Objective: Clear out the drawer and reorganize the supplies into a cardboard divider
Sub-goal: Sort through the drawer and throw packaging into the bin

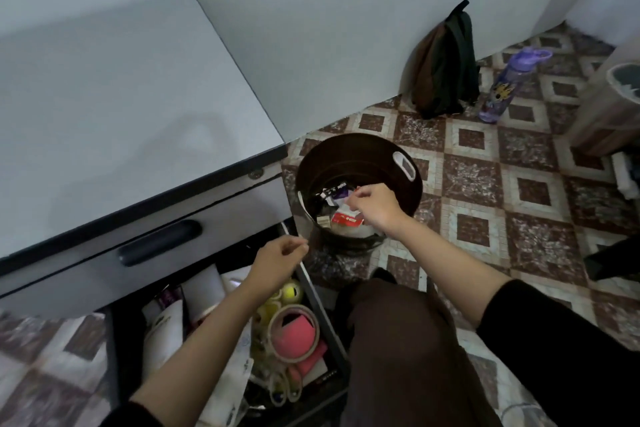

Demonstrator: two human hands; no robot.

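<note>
Here, left hand (280,262) curls over the drawer edge (325,315), right hand (375,206) over the bin (346,141); holdings unclear.

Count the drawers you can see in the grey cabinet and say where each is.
2. The upper drawer, shut, sits just under the cabinet top. The lower drawer, pulled open, lies beneath the left hand. Any further drawers would be out of view.

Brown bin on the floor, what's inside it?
Wrappers lie at the bottom: a red-and-white wrapper and a dark packet with white lettering. The right hand over the bin covers part of the pile; what lies beneath cannot be seen.
</note>
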